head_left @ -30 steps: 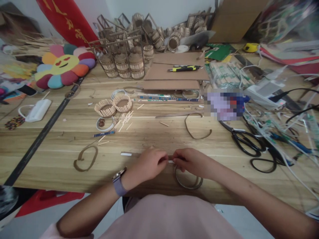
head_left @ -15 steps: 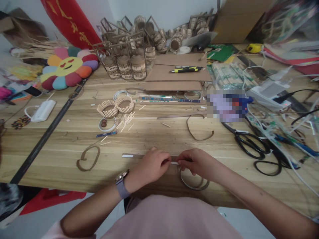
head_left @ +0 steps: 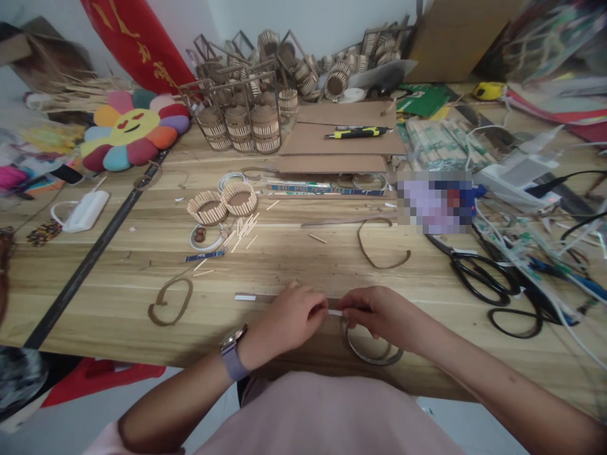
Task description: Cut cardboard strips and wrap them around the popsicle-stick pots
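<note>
Close to the table's front edge, my left hand is closed, its thumb and fingers pinched at the left end of a short white strip. My right hand pinches the other end of that strip, a small gap away. A thin dark ring lies partly hidden under my right hand. Behind my left hand runs a flat brown strip, with a white piece at its left end. My fingers cover the rest of it.
Two slatted round baskets stand beside loose sticks. Curled brown strips lie left and right. Black-handled scissors and cables are at the right. A cutter rests on cardboard, near finished small buckets.
Both hands keep their pinch, and slightly more of the white strip shows between them. The whole view has shifted slightly; the objects on the table lie as before.
</note>
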Demonstrator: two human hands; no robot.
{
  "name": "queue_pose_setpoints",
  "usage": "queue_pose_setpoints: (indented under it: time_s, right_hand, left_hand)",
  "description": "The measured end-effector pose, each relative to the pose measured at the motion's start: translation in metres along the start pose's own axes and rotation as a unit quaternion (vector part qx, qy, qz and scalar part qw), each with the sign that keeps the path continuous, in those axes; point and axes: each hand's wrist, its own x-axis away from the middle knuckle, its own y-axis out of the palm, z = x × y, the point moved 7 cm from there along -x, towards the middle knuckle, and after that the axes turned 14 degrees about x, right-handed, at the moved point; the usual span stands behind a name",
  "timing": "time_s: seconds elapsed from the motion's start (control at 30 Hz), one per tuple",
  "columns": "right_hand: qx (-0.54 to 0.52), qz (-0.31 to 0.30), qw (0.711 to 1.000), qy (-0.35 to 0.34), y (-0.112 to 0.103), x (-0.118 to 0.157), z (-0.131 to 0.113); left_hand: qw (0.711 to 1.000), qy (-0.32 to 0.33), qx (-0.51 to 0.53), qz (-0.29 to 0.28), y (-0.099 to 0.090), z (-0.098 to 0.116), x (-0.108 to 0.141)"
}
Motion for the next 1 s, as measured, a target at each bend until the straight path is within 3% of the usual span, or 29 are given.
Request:
queue_pose_setpoints:
  time_s: [0.23,0.53,0.67,0.87,1.0]
  right_hand:
    - [0.037,0.022,0.999,0.019,-0.005,0.0,0.005]
    - [-0.02,-0.023,0.998,0.05,-0.003,-0.011,0.016]
    - [-0.044,-0.027,0.998,0.037,-0.009,-0.009,0.019]
    - [-0.054,-0.045,0.997,-0.009,-0.015,-0.01,0.003]
    - [-0.009,-0.058,0.998,-0.002,-0.011,-0.021,-0.008]
  left_hand:
    - [1.0,-0.01,0.0,-0.003,0.001,0.0,0.001]
    - [0.998,-0.03,0.03,0.046,-0.002,-0.019,0.012]
    - [0.998,-0.001,0.029,0.063,-0.001,-0.026,0.014]
    - [0.997,0.02,0.002,0.077,0.002,-0.031,0.016]
    - [0.997,0.025,-0.009,0.069,0.003,-0.029,0.016]
